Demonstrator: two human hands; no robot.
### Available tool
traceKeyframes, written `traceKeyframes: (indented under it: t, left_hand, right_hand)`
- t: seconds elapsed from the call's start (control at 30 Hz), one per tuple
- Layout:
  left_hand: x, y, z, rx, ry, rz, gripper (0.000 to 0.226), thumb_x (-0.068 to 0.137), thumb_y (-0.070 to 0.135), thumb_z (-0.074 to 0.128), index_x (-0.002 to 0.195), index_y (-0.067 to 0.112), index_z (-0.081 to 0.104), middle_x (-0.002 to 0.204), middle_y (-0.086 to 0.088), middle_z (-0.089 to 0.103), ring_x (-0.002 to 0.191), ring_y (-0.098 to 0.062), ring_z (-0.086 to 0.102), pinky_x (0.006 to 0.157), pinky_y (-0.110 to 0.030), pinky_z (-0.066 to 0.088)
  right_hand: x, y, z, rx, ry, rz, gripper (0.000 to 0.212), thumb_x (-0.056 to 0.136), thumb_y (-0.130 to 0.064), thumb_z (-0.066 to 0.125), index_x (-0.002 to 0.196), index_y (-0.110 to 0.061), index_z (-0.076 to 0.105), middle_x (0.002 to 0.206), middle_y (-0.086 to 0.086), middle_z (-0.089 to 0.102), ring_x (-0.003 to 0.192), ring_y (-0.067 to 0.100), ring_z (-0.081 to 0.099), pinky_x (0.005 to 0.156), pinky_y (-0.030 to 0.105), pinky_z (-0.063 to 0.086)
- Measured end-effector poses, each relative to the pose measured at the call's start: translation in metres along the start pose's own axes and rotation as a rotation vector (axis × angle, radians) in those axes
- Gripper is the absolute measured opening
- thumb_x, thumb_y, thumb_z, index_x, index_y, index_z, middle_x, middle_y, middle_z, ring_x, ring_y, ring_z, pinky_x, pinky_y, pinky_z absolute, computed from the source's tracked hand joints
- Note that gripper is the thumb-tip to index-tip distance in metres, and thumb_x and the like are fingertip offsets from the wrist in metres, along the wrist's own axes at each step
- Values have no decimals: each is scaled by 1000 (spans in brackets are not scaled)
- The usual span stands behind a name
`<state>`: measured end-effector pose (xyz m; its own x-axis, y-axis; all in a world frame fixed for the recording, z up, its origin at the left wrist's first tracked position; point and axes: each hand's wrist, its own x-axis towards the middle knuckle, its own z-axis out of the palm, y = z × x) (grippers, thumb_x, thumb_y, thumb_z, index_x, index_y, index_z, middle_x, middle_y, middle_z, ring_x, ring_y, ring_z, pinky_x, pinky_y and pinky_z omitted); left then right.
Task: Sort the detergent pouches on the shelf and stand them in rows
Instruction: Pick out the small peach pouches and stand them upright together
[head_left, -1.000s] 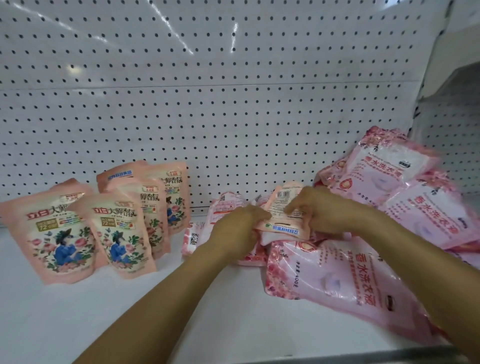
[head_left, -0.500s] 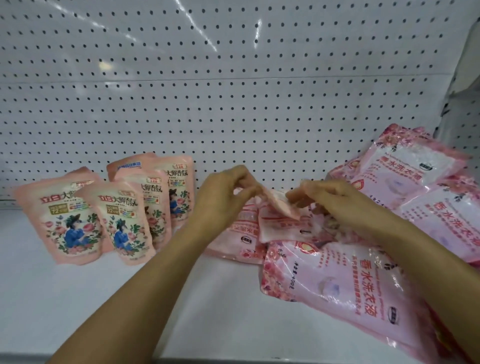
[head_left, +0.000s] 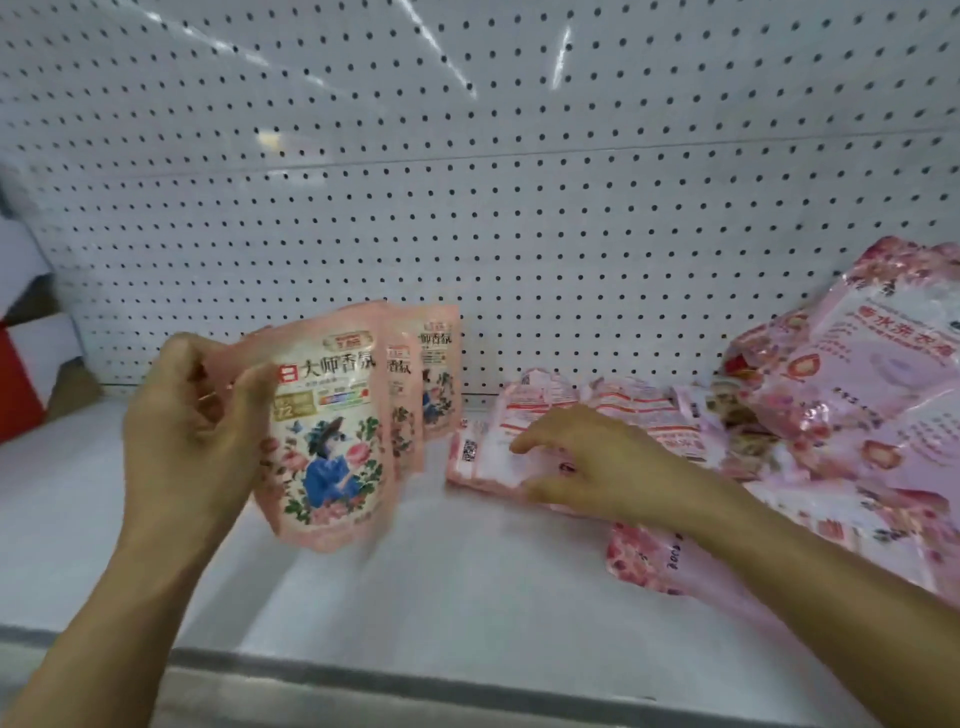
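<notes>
My left hand grips a small peach pouch with a lady in blue and roses, holding it upright just above the white shelf. Behind it stand more peach pouches of the same kind, partly hidden. My right hand reaches with loosely spread fingers over flat small pink pouches lying face down at centre, touching the nearest one. Large pink pouches are piled at the right.
A white pegboard backs the shelf. A grey front rail runs along the shelf's near edge. At the far left are a red and white box and a brown item. One large pink pouch lies flat under my right forearm.
My left hand has taken the peach pouch away to the left and turned it front-facing and upright. My right hand has let go of it and reached down onto the flat pouches.
</notes>
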<state>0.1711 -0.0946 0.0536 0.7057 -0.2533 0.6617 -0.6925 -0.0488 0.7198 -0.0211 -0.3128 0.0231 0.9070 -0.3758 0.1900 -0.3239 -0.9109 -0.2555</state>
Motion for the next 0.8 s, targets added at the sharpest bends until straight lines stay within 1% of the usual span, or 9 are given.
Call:
traceKeyframes:
  t: [0.07,0.13,0.2,0.33,0.43,0.5,0.63,0.7,0.8]
  left_hand:
    - [4,-17,-18,90,60,-35,17,96,26,61,98,11,53,84,-2,63,74,-21,63,63,-25,58]
    - [8,-37,-28,121,85,-63,18,94,33,60,94,18,50,92,-10,65,81,-32,65,70,-45,59]
    - [8,-50,-31,156,49,-110,16,95,30,60,92,19,48,93,-10,64,85,-36,64,71,-53,56]
    - [5,-64,-36,131,11,-170,15,98,27,57,99,13,51,87,1,62,85,-29,63,67,-41,53]
    - [5,-68,-43,100,-12,-177,14,96,25,61,104,19,51,103,-3,65,95,-28,64,81,-51,55]
    - [5,-68,-44,94,-28,-171,22,94,22,63,111,19,50,110,-2,64,98,-26,63,83,-47,54]
    - [-2,-61,-48,139,84,-21,46,91,20,68,130,13,43,127,-4,54,113,-25,54,95,-47,49]
    - [-8,-46,-46,157,151,150,44,93,22,66,130,11,46,129,-6,50,118,-25,50,96,-46,47]
    - [-15,-17,-28,49,-7,354,35,90,27,59,122,13,53,120,7,53,113,-16,53,90,-34,46]
  right_hand:
    - [11,-17,15,-176,-36,26,67,80,-64,60,136,-31,44,134,-7,49,123,17,44,94,37,43]
    - [22,-31,30,-317,-28,16,71,79,-62,60,135,-24,39,129,1,49,116,26,46,84,38,42]
    - [31,-37,40,-447,10,30,62,87,-52,57,134,-19,36,127,5,50,113,30,50,74,37,38]
    - [36,-40,41,-566,72,63,32,98,-26,44,128,-14,44,122,7,62,107,31,60,66,34,33]
    - [29,-42,32,-590,56,75,33,94,-14,43,125,-18,55,115,6,67,104,29,64,70,32,38]
    - [24,-38,20,-471,139,132,30,97,-19,46,122,-25,61,108,5,70,99,27,65,71,29,40]
    - [19,-13,-12,151,571,264,22,100,-30,49,101,-25,71,87,-12,70,74,12,61,70,30,47]
    - [21,-4,-34,275,677,314,24,98,-36,51,86,-24,69,77,-12,66,69,15,60,68,36,49]
    - [23,-3,-63,316,724,302,25,95,-39,57,71,-34,65,71,-15,64,66,12,55,70,38,47]
